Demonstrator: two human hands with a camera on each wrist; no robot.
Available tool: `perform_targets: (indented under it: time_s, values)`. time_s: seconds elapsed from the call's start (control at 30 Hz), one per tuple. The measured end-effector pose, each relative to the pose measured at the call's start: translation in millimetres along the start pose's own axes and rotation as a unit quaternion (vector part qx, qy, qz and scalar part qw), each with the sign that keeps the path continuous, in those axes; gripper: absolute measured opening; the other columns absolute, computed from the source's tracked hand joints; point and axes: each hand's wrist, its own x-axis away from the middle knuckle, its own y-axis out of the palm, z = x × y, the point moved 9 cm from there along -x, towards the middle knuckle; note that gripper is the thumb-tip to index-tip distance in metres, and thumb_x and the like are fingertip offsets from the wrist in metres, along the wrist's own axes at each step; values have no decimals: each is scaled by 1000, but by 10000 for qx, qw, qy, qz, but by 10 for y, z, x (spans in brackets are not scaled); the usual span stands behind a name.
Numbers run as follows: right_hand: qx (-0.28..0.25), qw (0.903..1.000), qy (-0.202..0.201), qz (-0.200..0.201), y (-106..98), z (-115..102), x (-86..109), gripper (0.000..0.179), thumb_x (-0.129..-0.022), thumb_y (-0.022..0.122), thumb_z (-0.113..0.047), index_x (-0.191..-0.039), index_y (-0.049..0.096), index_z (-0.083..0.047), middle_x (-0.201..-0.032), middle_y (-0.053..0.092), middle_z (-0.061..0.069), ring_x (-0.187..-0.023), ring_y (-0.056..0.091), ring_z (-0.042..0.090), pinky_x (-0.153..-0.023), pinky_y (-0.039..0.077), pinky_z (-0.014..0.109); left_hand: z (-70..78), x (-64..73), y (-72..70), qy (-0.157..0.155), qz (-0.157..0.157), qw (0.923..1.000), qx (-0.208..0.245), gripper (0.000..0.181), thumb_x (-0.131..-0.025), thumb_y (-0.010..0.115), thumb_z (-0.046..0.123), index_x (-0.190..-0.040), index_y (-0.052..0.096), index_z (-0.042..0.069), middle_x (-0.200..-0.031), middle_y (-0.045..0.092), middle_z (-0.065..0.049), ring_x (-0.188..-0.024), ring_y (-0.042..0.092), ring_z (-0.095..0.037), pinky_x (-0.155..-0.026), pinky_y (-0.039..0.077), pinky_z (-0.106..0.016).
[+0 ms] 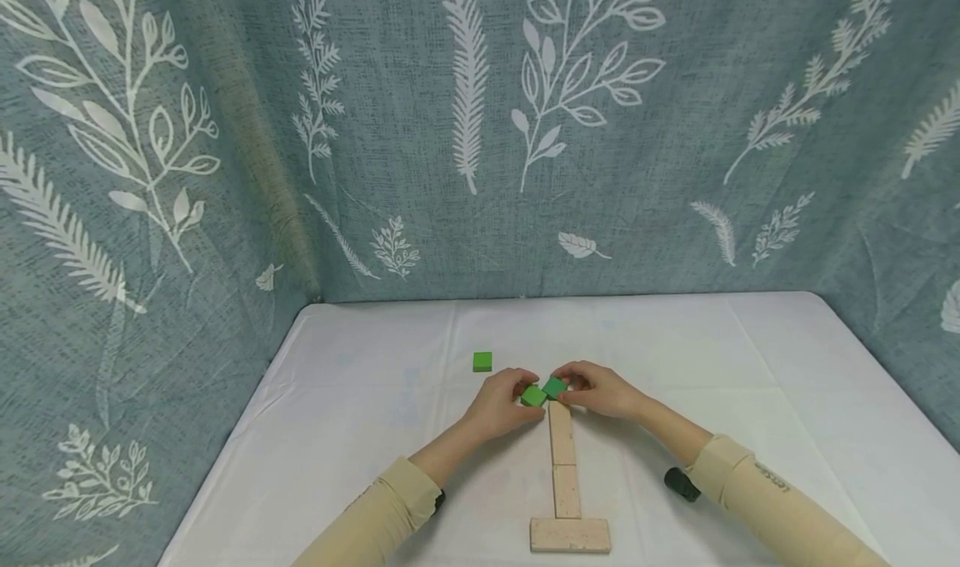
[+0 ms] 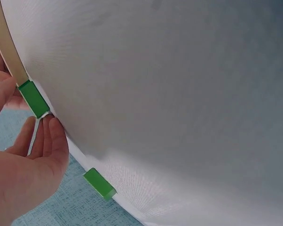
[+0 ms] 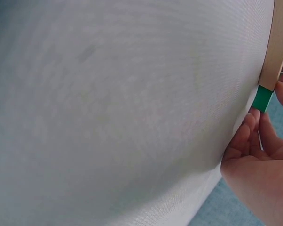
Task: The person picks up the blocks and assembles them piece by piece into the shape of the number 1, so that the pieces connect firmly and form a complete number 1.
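Observation:
At the far end of a line of wooden blocks, two green square blocks sit side by side, turned at an angle. My left hand holds the light green block between thumb and fingers. The darker green block is pinched by my right hand, close over the tip of the far wooden block. In the left wrist view, the fingertips of the left hand are right at a green block's end. The right wrist view shows the right hand's fingers at the darker block.
Another green block lies behind and left of the hands. A second wooden block continues the line toward the front, ending at a crosswise wooden block. White cloth covers the table; a patterned curtain hangs behind.

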Motion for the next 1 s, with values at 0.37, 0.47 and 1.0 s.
perform_targets:
  time_s: [0.37, 0.47, 1.0]
  values:
    - [4, 10000, 37, 1, 12, 12, -6, 37, -95, 63, -20, -126, 58, 0, -96, 56, 4, -82, 49, 18, -65, 44, 29, -23, 8, -47, 14, 139, 9993, 360, 34, -86, 75, 15, -115, 65, -1, -110, 63, -13, -98, 63, -27, -82, 52, -36]
    - [-12, 10000, 25, 1, 10, 8, -6, 37, -95, 63, -20, -126, 58, 0, -96, 57, 5, -82, 49, 19, -66, 44, 30, -67, 4, -87, -166, 249, 9974, 656, 31, -88, 73, 15, -114, 66, 2, -111, 63, -13, -98, 63, -27, -79, 53, -36]
    - [76, 10000, 10, 50, 2, -3, 2, 37, -95, 62, -20, -126, 59, 0, -96, 56, 4, -82, 48, 18, -67, 43, 30, -280, -12, -306, -768, 995, 9829, 1344, 28, -85, 75, 16, -110, 69, 5, -108, 68, -10, -95, 63, -24, -75, 53, -33]
